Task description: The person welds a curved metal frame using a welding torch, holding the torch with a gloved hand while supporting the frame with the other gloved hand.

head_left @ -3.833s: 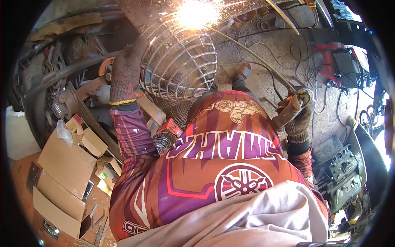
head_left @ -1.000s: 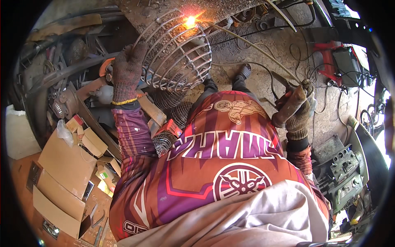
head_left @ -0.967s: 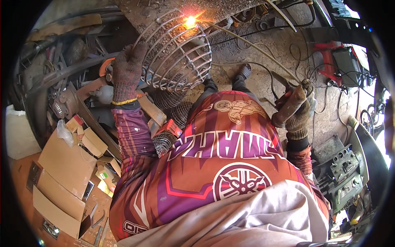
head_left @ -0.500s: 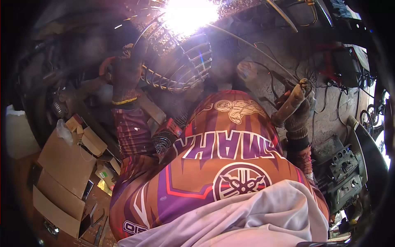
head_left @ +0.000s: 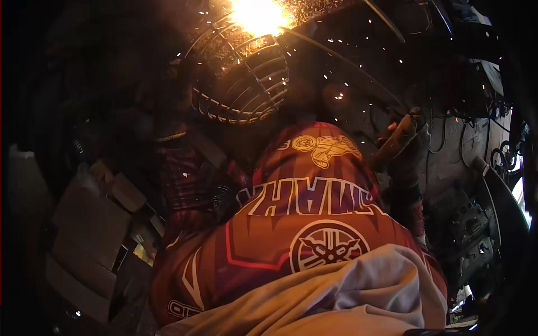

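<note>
At the top centre a round cage of thin metal bars (head_left: 241, 92) is lit by a glaring welding arc (head_left: 260, 17) on its far side. My right hand (head_left: 406, 140), gloved, closes round a welding electrode holder (head_left: 395, 143). From it a long thin electrode (head_left: 347, 64) reaches left and away to the arc. My left hand (head_left: 172, 101), also gloved, is beside the cage's left side, deep in shadow. Only its yellow cuff edge stands out, and its fingers are lost in the dark.
Sparks (head_left: 330, 75) fly over the floor right of the cage. An opened cardboard box (head_left: 89, 224) lies at the left. A dark metal machine part (head_left: 473, 235) sits at the right, with cables (head_left: 462, 140) running along the floor beyond it.
The arc's light has turned from white to orange and the surroundings have darkened. More sparks scatter to the right. Both arms and the cage hold nearly the same places.
</note>
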Motion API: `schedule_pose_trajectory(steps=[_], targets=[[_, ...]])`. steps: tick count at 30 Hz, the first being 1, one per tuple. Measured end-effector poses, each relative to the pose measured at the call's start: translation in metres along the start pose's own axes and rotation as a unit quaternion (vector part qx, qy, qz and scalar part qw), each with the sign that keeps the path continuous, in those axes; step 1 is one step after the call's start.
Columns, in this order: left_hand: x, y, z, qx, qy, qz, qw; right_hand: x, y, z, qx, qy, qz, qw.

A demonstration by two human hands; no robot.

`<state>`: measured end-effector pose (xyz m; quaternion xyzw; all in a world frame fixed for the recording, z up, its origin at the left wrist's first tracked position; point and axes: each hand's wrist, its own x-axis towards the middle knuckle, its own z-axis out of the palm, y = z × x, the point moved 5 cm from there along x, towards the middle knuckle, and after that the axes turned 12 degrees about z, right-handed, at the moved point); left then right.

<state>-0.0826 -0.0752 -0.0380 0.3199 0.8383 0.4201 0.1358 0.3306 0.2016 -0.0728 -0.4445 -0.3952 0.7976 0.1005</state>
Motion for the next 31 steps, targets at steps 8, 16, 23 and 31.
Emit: schedule_pose_trajectory(steps=[8, 16, 23, 31], targets=[[0.002, -0.016, 0.002, 0.064, -0.014, 0.075, 0.995, -0.010, -0.025, 0.030, -0.195, 0.030, -0.108, 0.974], [0.008, -0.015, 0.019, -0.393, 0.031, -0.007, 0.919, 0.003, -0.002, -0.005, -0.187, 0.020, -0.031, 0.982], [0.010, -0.008, 0.018, -0.168, 0.027, -0.004, 0.985, -0.001, -0.009, 0.003, -0.337, 0.087, -0.111, 0.931], [0.011, -0.013, 0.016, -0.154, 0.016, -0.030, 0.988, -0.001, -0.007, 0.003, -0.313, 0.078, -0.104, 0.941]])
